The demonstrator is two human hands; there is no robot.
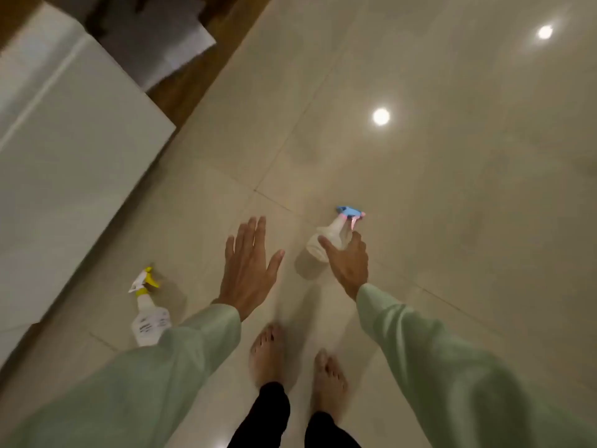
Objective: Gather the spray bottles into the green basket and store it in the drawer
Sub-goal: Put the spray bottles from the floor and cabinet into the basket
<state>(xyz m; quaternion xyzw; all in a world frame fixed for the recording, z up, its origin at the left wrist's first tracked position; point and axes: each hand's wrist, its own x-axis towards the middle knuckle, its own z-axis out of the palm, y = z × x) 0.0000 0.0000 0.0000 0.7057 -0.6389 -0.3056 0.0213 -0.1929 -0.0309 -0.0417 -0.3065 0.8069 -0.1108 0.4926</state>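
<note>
Far left, a white cabinet front [74, 176] running along the upper-left edge of the tiled floor [452, 221], with a strip of brown wood and something grey and blurred behind it at the top. Just off the cabinet's lower end, lying flat on the floor: a clear spray bottle with a yellow and white trigger [147, 310], nozzle toward the cabinet, base tucked under the pale green left sleeve [129, 383]. Untouched, that one. Next across, the left hand [250, 270], palm down, fingers straight and spread, thumb out wide, gripping nothing, hovering over bare floor between the two bottles. Below it, two bare feet [297, 363] planted on the tiles, dark trouser legs above them. Right of the open hand, the second spray bottle with a blue and pink trigger [332, 234], head up and leaning slightly, base near a tile joint at mid-floor. Right hand [347, 265] wrapped around its body, thumb on the near side, fingers curled over the far shoulder just under the trigger; whether lifted or resting on the floor, hard to tell. Pale green right sleeve [452, 367] trailing off to the lower-right corner. Two bright ceiling-light reflections on the glossy tiles toward the upper right.
</note>
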